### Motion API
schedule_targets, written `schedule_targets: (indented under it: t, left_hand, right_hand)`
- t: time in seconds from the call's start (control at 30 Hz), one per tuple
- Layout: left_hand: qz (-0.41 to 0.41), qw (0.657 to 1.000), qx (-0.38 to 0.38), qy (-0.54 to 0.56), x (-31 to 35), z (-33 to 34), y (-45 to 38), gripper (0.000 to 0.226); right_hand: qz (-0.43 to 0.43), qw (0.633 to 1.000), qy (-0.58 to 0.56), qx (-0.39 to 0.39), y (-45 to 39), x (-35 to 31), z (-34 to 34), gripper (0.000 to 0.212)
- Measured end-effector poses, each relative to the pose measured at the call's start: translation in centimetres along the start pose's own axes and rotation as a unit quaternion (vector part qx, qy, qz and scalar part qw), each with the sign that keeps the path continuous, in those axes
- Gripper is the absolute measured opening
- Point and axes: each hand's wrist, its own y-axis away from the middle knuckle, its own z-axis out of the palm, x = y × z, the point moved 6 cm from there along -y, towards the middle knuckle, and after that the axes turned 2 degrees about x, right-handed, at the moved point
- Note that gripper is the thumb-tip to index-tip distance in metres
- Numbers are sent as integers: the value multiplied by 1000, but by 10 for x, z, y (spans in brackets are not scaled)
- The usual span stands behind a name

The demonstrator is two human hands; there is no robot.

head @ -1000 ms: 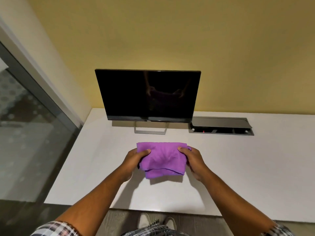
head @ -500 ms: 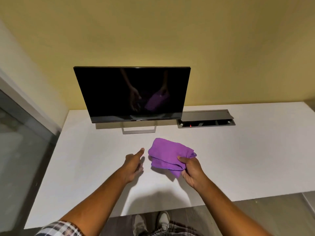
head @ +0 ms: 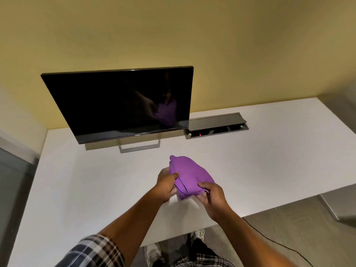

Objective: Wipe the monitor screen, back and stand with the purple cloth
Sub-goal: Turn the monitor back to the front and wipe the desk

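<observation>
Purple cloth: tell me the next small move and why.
Probably lift the purple cloth forward and up to the monitor screen. Both hands hold it folded, the left hand gripping its left edge and the right hand its near corner, above the white desk and short of the screen. The dark screen has not yet been touched, so wiping likely starts there.

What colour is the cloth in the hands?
Purple; the cloth shows best in the head view, held by both hands.
</observation>
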Motion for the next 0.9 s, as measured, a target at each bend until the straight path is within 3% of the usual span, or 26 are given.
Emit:
schedule_targets:
  t: [0.07, 0.2, 0.33, 0.5, 0.63, 0.73, 0.9]
  left_hand:
    - [42, 994, 25, -94, 9, 8, -9, 25]
    - [84, 974, 21, -207, 17, 33, -27, 34]
    - [101, 964, 31, -244, 22, 53, -50, 41]
    - [128, 961, 60, -236, 33, 75, -80, 49]
    - [102, 961, 47, -254, 26, 85, -102, 74]
    - [107, 936, 91, -324, 16, 81, -106, 65]
    - [90, 932, 106, -334, -10, 85, -108, 47]
  right_hand:
    - [-3, 1000, 27, 12, -8, -5, -12, 19]
    - [14, 999, 47, 24, -33, -23, -35, 27]
    - [-47, 990, 135, 3, -60, -54, -41, 16]
    - [-120, 962, 247, 1, -110, -87, -45, 33]
    - [-113, 906, 406, 31, -158, -87, -63, 41]
    - [-121, 838, 530, 51, -175, -90, -73, 50]
    - [-155, 793, 589, -3, -207, -73, -77, 56]
